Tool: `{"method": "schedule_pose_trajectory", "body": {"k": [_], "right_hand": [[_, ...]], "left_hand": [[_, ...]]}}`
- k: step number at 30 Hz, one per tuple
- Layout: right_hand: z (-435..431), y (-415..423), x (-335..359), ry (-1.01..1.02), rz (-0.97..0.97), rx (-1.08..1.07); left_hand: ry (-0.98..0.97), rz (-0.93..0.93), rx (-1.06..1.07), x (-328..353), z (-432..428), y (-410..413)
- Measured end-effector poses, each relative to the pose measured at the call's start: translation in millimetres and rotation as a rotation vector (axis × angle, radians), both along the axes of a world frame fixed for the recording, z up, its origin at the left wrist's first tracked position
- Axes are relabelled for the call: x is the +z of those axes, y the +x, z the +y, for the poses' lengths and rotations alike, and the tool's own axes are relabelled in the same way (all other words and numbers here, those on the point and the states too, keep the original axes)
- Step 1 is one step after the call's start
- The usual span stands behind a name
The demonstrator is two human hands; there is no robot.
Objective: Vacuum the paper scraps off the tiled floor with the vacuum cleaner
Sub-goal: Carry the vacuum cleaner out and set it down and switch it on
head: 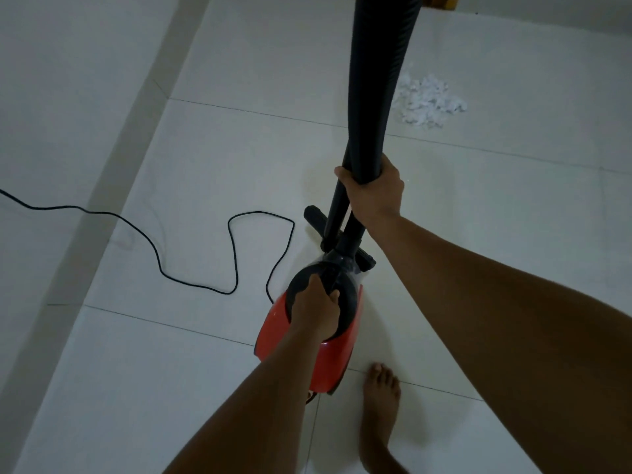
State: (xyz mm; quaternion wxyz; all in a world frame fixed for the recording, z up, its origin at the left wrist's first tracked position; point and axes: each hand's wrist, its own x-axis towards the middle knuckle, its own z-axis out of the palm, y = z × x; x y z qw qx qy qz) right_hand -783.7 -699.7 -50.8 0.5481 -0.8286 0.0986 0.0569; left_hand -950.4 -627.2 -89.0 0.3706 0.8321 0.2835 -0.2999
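Note:
A red and black vacuum cleaner (337, 362) is below me over the white tiled floor (212, 172). My left hand (316, 307) grips the black handle on top of its body. My right hand (376, 191) is wrapped around the black ribbed hose (378, 80) together with the thin black tube, and the hose runs up out of the top of the view. The floor nozzle (316, 217) shows behind the tubes, partly hidden by them. A pile of white paper scraps (429, 100) lies on the tiles, farther away and right of the hose.
The black power cord (236, 254) loops over the floor to the left of the vacuum and runs off the left edge. My bare foot (379, 415) stands just right of the vacuum body. A grey band (136, 131) crosses the floor at the left. Something wooden (441, 1) sits at the top edge.

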Motion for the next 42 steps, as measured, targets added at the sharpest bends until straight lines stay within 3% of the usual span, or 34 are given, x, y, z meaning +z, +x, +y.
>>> {"method": "schedule_pose_trajectory", "body": {"k": [11,26,32,42], "right_hand": [[-2.1,-6.3,-78.1,-0.038,-0.038,-0.041],[1.8,-4.4,-117.7,-0.061,-0.092,-0.027],[1.0,-5.4,-119.5,-0.051,-0.1,-0.049],[2.9,-9.3,-119.2,-0.044,-0.103,-0.066]], "left_hand": [[-0.06,0.035,0.004,-79.7,8.5,-1.0],[-0.115,0.184,-0.098,-113.6,17.7,17.0],[-0.266,0.193,-0.054,-121.4,30.6,7.2],[-0.161,0.161,-0.321,-115.7,48.9,15.6]]}}
